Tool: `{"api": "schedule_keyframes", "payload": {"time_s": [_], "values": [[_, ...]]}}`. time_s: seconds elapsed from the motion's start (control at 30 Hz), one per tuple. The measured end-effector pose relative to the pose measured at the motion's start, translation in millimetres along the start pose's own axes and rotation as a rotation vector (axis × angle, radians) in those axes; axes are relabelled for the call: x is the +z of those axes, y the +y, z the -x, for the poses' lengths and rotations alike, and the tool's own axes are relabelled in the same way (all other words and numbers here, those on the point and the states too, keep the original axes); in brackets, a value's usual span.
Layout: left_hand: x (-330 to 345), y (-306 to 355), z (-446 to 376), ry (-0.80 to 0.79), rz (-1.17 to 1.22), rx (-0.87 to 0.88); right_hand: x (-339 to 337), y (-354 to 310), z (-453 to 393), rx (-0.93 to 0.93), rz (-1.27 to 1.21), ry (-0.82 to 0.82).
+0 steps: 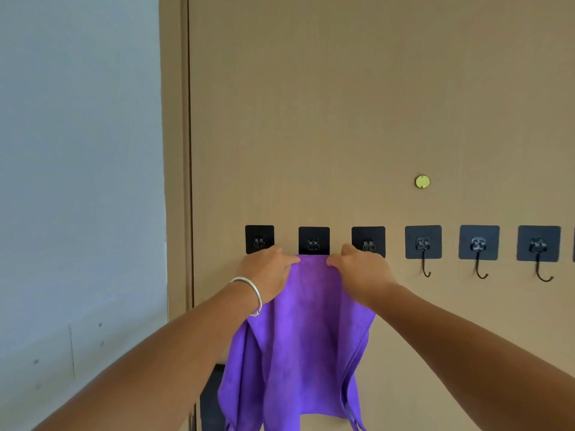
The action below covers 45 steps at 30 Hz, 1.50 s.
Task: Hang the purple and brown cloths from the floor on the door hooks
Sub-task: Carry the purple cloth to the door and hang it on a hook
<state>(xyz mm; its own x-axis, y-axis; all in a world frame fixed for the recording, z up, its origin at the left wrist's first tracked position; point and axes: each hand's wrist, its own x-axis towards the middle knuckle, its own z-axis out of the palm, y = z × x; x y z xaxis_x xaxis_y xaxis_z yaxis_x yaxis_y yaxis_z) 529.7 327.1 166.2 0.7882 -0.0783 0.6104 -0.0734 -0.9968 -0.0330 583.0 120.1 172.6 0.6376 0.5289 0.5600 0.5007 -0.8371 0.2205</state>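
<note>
Beige door [342, 104], unlabelled hooks [423, 242], purple cloth [308, 331] in both hands.

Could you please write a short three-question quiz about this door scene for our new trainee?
1. True or false: both hands grip the purple cloth.
2. The cloth's top edge sits under which hook plate, counted from the door's hinge-side edge? A) first B) second C) fifth
3. Fill in: the left hand wears a silver ____ on its wrist.

Key: 1 true, the right hand pinches the other top corner; 2 B; 3 bracelet.
</note>
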Motion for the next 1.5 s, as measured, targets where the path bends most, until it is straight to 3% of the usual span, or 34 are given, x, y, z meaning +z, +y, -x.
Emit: {"api": "schedule_keyframes", "payload": {"time_s": [0.43,0.67,0.8,1.0,1.1,1.27,1.4,1.5], "values": [[47,16,2,0.047,0.042,-0.093,43,-13,1,-0.049,0.038,-0.012],[76,36,11,-0.023,0.231,-0.222,79,-32,12,0.018,-0.185,0.054],[78,36,16,-0.041,0.309,-0.195,87,-30,15,0.035,-0.317,0.105],[62,32,32,0.086,0.432,-0.309,84,-27,32,0.159,-0.650,0.236],[73,40,44,-0.045,0.381,-0.360,82,-34,36,0.203,-0.686,0.198],[101,66,60,-0.147,0.915,-0.579,91,-47,46,0.212,-0.712,0.064],[111,67,60,-0.280,1.349,-0.831,98,-45,49,0.209,-0.731,0.047],[110,63,61,-0.383,1.233,-0.886,101,-43,52,0.177,-0.716,0.006]]}}
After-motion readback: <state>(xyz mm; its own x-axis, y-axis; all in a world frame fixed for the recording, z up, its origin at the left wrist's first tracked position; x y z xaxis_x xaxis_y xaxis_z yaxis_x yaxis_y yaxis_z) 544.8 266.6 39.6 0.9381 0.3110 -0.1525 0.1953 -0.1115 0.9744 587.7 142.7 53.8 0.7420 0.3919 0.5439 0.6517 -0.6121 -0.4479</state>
